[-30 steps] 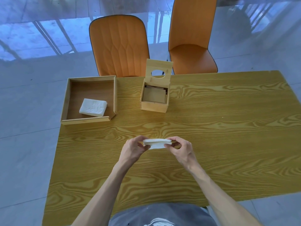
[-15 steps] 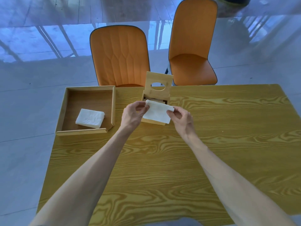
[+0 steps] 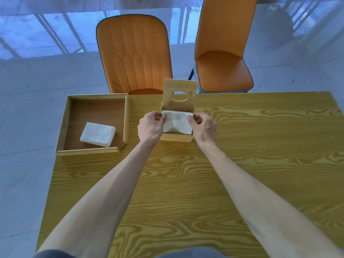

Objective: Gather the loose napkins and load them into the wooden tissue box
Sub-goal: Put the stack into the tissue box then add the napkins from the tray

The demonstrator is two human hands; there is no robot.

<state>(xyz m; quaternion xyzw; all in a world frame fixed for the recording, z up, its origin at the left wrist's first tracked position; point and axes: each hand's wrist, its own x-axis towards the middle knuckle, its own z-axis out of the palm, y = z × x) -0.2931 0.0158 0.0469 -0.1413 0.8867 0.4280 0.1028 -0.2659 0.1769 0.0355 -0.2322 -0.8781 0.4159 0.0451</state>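
Nearby, napkin stack (image 3: 98, 134) in tray (image 3: 64, 127)

Your work surface is a yellow wood-grain table (image 3: 242, 164). Directly on it stand a shallow wooden tray (image 3: 63, 125) at the far left and, just beside it, a wooden tissue box (image 3: 176, 137), lid upright.

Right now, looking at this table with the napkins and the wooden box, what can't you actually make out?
All in the head view:
- Inside of the wooden tissue box: hidden by the napkin stack that the left hand and right hand hold over it.
- How many napkins are in the tray: the sheets are too thin to count.
- The near table edge: covered by the person's clothing and cut off by the frame.
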